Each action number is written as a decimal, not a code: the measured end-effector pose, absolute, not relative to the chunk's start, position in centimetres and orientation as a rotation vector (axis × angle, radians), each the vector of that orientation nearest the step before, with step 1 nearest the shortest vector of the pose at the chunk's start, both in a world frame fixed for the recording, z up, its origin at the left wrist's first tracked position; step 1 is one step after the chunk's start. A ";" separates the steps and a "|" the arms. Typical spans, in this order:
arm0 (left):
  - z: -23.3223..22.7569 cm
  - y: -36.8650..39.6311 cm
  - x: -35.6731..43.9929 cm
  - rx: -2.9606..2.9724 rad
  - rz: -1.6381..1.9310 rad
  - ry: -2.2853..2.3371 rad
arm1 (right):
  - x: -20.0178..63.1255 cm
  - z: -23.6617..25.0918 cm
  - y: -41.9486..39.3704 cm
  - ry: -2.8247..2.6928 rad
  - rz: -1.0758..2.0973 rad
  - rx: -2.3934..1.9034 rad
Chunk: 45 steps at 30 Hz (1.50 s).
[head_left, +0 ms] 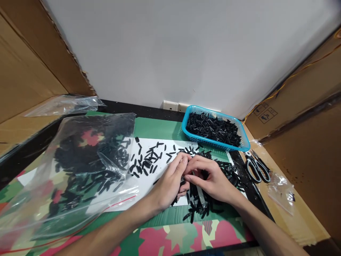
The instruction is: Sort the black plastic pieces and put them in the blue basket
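The left hand (170,181) and right hand (210,177) meet at the centre of the frame, fingertips pinched together on small black plastic pieces (149,160) that lie scattered over a white sheet (160,177); exactly which piece each hand grips is hidden by the fingers. More pieces pile under the right wrist. A wrist sweeping sideways could likely push loose pieces off the table (170,128) edge at lower centre. To the left lies a clear plastic bag (87,167) of the same parts; at upper right sits a blue basket (246,144) full of them, scissors (257,167) beside it. Cardboard panels (29,67) and a white wall (186,49) enclose the camouflage-patterned surface.
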<state>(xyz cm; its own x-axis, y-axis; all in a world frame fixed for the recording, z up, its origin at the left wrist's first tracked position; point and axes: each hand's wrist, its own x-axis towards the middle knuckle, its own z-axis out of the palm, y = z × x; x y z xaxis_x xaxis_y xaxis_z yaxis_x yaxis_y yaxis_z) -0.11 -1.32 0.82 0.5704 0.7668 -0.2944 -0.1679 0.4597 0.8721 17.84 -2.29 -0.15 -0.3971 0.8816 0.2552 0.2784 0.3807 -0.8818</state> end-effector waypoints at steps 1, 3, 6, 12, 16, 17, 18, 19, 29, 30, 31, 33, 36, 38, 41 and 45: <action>0.7 -1.3 -0.1 0.919 0.644 0.763 | 17.9 -0.1 -2.3 -1.873 1.028 -1.008; 0.5 -1.3 -0.1 0.922 0.645 0.759 | 17.9 0.1 -2.3 -1.867 1.053 -1.017; 0.3 -1.1 -0.2 0.934 0.660 0.756 | 18.0 0.5 -2.4 -1.866 1.034 -1.018; 0.1 -0.8 -0.5 0.947 0.641 0.787 | 18.7 0.7 -2.0 -1.728 0.976 -1.065; 0.3 -0.8 -0.5 0.947 0.639 0.783 | 19.1 0.5 -1.7 -1.663 1.002 -1.099; 0.4 -0.8 -0.5 0.947 0.633 0.775 | 19.1 0.4 -1.7 -1.655 1.003 -1.102; 0.5 -0.8 -0.5 0.950 0.626 0.766 | 19.2 0.4 -1.6 -1.648 1.002 -1.102; 0.6 -0.8 -0.5 0.955 0.621 0.758 | 19.2 0.4 -1.6 -1.645 1.001 -1.101; 0.4 -0.8 -0.6 0.994 0.654 0.752 | 19.2 0.4 -1.7 -1.629 0.975 -1.089; 0.4 -0.8 -0.5 0.999 0.656 0.752 | 19.2 0.4 -1.7 -1.633 0.974 -1.090; 0.5 -0.8 -0.5 1.004 0.657 0.753 | 19.2 0.4 -1.7 -1.636 0.970 -1.094; 0.6 -0.8 -0.5 1.015 0.659 0.756 | 19.2 0.4 -1.7 -1.642 0.958 -1.099; 0.8 -0.8 -0.5 1.033 0.668 0.757 | 19.2 0.3 -1.7 -1.648 0.931 -1.097; 0.8 -0.9 -0.5 1.051 0.673 0.751 | 19.2 0.4 -1.8 -1.657 0.909 -1.097; 0.6 -0.9 -0.6 1.092 0.682 0.755 | 19.2 0.4 -1.9 -1.683 0.875 -1.105; 0.2 -0.9 -0.7 1.139 0.739 0.799 | 19.7 0.1 -1.7 -1.861 0.639 -1.156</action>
<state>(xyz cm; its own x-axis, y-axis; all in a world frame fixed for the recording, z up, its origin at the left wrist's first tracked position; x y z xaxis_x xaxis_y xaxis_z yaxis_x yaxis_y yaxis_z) -0.68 -0.91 0.19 0.5206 0.8374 -0.1664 -0.1007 0.2537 0.9620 19.70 -1.66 0.13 -0.2283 0.8950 0.3834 0.4707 0.4461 -0.7612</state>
